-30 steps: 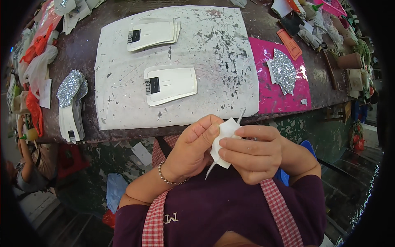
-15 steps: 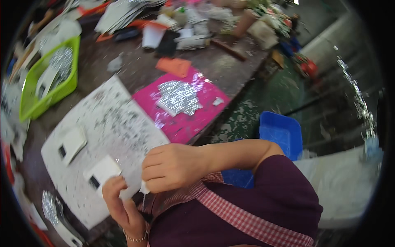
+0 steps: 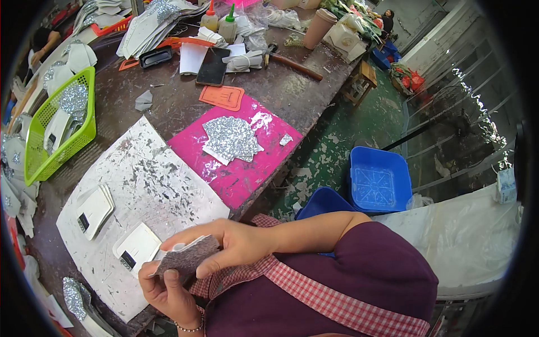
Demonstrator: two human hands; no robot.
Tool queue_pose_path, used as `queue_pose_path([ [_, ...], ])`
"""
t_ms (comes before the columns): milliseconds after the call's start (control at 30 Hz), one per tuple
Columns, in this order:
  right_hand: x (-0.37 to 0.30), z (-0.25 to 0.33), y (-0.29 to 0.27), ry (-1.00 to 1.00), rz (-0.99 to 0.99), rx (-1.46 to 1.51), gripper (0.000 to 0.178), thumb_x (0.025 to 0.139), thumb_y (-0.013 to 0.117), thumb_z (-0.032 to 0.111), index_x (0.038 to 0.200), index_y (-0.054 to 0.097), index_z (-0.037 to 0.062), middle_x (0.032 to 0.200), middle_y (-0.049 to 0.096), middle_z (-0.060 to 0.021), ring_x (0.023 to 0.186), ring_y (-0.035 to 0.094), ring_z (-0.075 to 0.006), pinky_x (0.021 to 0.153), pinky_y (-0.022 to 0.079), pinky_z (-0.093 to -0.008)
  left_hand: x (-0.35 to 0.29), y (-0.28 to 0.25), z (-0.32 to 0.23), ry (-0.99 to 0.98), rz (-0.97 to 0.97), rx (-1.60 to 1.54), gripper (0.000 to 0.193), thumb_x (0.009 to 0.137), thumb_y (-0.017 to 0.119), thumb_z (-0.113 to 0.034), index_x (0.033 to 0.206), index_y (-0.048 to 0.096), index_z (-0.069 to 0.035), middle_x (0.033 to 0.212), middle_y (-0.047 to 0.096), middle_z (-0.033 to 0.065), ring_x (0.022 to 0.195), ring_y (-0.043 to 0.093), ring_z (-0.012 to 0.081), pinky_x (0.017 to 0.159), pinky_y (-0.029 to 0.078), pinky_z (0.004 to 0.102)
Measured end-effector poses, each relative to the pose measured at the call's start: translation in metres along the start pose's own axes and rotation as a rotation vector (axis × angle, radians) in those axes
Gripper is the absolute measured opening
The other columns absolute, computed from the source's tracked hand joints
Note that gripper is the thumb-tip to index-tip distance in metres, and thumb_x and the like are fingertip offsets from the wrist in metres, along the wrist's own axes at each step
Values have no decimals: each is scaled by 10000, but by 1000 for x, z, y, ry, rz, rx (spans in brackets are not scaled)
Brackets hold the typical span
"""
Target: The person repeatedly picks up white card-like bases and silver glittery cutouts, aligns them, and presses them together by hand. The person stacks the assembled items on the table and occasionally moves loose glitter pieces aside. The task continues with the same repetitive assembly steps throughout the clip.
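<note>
A cut piece of grey speckled material (image 3: 191, 257) with a white edge is held in front of my chest, bent and tilted. Its left end is pinched between the thumb and fingers of my left hand (image 3: 171, 293). My right hand (image 3: 238, 246) grips the other end, thumb on the near side and fingers behind, partly hidden. Just beyond my hands, a stack of white cut pieces (image 3: 143, 240) with a black label lies on a stained white sheet (image 3: 163, 168). A similar stack (image 3: 96, 208) is farther left on that sheet.
Silver glitter pieces (image 3: 231, 137) lie on a pink mat (image 3: 224, 188) by the table's right edge. A green basket (image 3: 84, 135) stands left. Farther back are a phone (image 3: 212, 66), a hammer (image 3: 297, 66) and glue bottles (image 3: 227, 28). Blue bins (image 3: 379, 180) sit right of the table.
The grey piece has come into view between my hands. My right hand, earlier closed in a fist with a small white bit showing, has turned and spread along the piece. The view has shifted slightly.
</note>
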State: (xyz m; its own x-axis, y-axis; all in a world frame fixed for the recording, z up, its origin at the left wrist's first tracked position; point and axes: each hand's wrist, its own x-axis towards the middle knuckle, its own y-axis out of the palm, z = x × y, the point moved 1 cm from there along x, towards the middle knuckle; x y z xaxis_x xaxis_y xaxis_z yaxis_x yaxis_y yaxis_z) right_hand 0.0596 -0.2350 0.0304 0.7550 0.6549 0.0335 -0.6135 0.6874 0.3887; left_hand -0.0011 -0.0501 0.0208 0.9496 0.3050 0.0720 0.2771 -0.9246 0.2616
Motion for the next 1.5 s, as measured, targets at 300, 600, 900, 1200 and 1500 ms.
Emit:
queue_pose_path([
  [300, 6, 11, 6, 229, -253, 9, 374, 923, 761, 72, 1268, 672, -42, 1176, 732, -78, 1060, 659, -124, 963, 526, -302, -1, -7, 4, 6, 80, 442, 85, 915, 736, -69, 933, 689, -1, 853, 710, 70, 773, 651, 142, 731, 516, 298],
  [600, 33, 1, -13, 279, -296, -157, 316, 896, 781, 77, 1179, 691, -28, 1080, 743, -79, 950, 693, -131, 858, 562, -296, 21, -42, -9, 257, 228, 859, 115, 861, 797, -121, 936, 742, -53, 844, 725, 102, 747, 681, 287, 699, 535, 354],
  [900, 117, 8, -37, 394, -67, -517, 414, 832, 825, 156, 1150, 691, -72, 1035, 751, -114, 908, 691, -149, 822, 553, -307, 63, -51, 11, 458, 152, 1169, 193, 788, 785, -41, 961, 707, -78, 1078, 694, 61, 1003, 641, 294, 841, 522, 393],
  [1200, 137, 0, -40, 495, -53, -579, 378, 811, 824, 176, 1084, 729, -69, 962, 758, -123, 823, 696, -150, 748, 556, -306, 62, -57, 20, 467, 119, 1122, 188, 783, 789, -95, 945, 693, -106, 1085, 682, 39, 1023, 635, 271, 836, 510, 391],
  [1500, 141, 2, -36, 560, -27, -702, 324, 854, 801, 115, 1119, 721, -53, 986, 761, -89, 851, 694, -114, 773, 565, -283, 62, -57, 20, 446, 125, 1102, 219, 756, 811, -46, 945, 709, -91, 1094, 692, 53, 1029, 626, 300, 854, 515, 397],
])
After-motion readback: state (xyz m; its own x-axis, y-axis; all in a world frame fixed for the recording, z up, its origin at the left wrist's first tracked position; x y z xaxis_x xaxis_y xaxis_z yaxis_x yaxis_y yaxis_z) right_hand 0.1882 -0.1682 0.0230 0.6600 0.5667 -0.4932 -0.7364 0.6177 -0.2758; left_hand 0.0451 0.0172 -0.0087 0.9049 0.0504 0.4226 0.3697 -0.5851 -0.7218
